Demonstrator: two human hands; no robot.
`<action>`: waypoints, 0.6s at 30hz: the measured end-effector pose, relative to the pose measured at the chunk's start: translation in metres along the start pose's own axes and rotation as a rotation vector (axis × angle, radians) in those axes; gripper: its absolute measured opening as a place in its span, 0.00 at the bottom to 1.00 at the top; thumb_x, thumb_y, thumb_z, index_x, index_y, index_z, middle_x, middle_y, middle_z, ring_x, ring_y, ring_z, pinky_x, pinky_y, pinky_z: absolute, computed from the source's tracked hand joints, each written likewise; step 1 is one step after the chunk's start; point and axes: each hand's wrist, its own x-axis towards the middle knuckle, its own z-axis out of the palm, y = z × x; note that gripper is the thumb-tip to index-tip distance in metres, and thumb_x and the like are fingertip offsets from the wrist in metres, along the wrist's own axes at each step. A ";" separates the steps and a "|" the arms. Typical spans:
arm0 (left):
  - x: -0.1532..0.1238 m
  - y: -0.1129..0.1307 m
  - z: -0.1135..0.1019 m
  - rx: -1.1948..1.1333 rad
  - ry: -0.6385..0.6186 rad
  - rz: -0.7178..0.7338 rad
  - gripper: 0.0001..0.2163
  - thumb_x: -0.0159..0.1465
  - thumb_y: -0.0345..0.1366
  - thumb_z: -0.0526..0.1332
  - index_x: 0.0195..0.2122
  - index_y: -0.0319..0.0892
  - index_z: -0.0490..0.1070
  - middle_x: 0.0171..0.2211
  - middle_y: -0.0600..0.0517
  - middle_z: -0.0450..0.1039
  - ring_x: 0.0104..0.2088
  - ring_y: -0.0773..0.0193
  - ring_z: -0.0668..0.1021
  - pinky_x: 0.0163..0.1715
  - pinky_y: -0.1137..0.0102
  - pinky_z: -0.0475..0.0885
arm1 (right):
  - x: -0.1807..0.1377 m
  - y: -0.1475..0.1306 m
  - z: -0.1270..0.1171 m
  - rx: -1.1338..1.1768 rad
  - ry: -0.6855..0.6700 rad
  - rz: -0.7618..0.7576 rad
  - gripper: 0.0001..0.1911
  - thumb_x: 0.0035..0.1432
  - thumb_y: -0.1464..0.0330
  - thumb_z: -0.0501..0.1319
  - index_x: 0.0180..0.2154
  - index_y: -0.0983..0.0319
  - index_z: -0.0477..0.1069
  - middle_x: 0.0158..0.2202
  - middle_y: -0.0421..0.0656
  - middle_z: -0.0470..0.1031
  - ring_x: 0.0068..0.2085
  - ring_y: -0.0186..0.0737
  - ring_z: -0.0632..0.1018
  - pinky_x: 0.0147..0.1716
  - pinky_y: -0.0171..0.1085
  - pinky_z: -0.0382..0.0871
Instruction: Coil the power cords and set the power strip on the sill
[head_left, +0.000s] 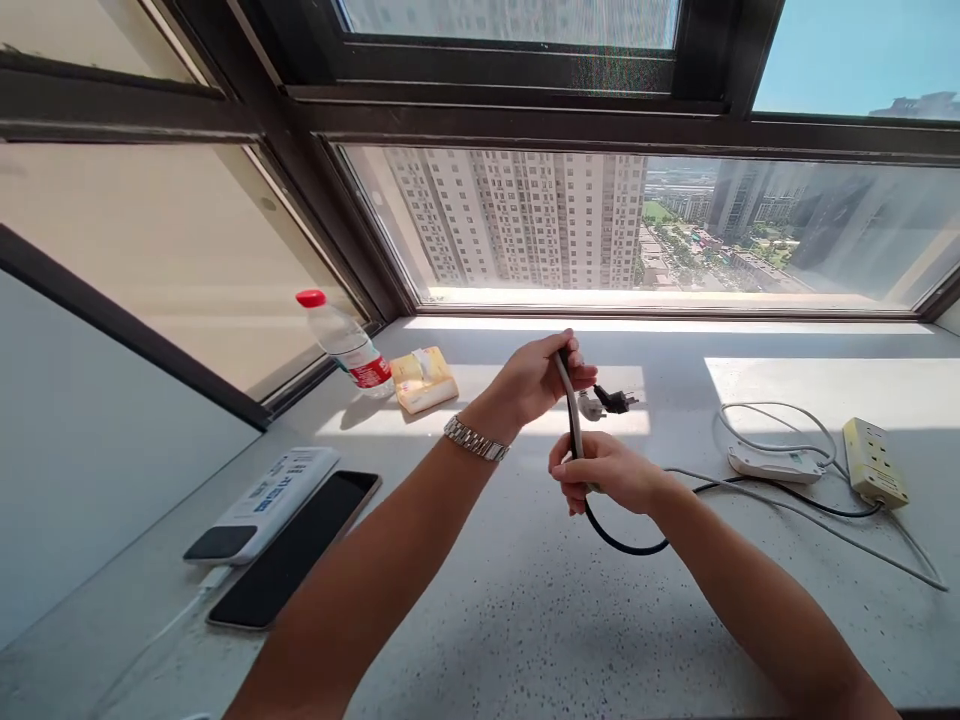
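My left hand (538, 378), with a metal watch at the wrist, grips the upper part of a bundle of two cables (574, 420), one black and one white. Their plugs (609, 402) stick out to the right of my fingers, a black one and a white one. My right hand (606, 474) is closed on the same cables just below. The black cable (750, 484) loops under my right hand and runs right toward a yellow power strip (874, 462). Both hands hover over the speckled stone sill (525, 600).
A white power strip (777, 464) with a coiled white cord lies left of the yellow one. At left lie a dark phone (300, 548), a white device (264, 502), a tilted water bottle (346, 344) with a red cap and a yellow packet (424, 380). Windows stand behind.
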 end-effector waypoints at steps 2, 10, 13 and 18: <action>0.001 0.027 -0.004 0.169 -0.055 -0.021 0.15 0.69 0.34 0.53 0.23 0.39 0.63 0.15 0.61 0.52 0.12 0.75 0.60 0.17 0.76 0.64 | -0.015 0.002 -0.015 -0.265 -0.179 0.104 0.13 0.52 0.60 0.64 0.31 0.63 0.67 0.20 0.34 0.67 0.21 0.30 0.70 0.24 0.32 0.67; 0.003 0.065 -0.048 0.837 0.265 0.043 0.13 0.65 0.40 0.60 0.25 0.40 0.65 0.15 0.60 0.50 0.13 0.76 0.51 0.13 0.77 0.47 | -0.081 -0.028 -0.080 -0.994 0.274 0.221 0.13 0.56 0.60 0.60 0.28 0.63 0.69 0.21 0.35 0.62 0.21 0.28 0.61 0.21 0.31 0.51; -0.005 0.055 -0.048 0.967 0.188 0.007 0.18 0.64 0.45 0.59 0.22 0.39 0.69 0.15 0.57 0.52 0.13 0.75 0.52 0.13 0.76 0.47 | -0.091 -0.042 -0.088 -0.906 0.297 0.083 0.21 0.57 0.51 0.58 0.36 0.64 0.73 0.22 0.36 0.60 0.23 0.30 0.60 0.23 0.32 0.53; -0.018 0.031 -0.026 0.900 -0.103 0.031 0.22 0.63 0.49 0.59 0.18 0.39 0.66 0.16 0.56 0.52 0.14 0.75 0.52 0.12 0.75 0.43 | -0.077 -0.033 -0.101 -0.938 0.286 0.160 0.32 0.57 0.41 0.51 0.27 0.63 0.70 0.20 0.35 0.56 0.22 0.30 0.57 0.23 0.34 0.50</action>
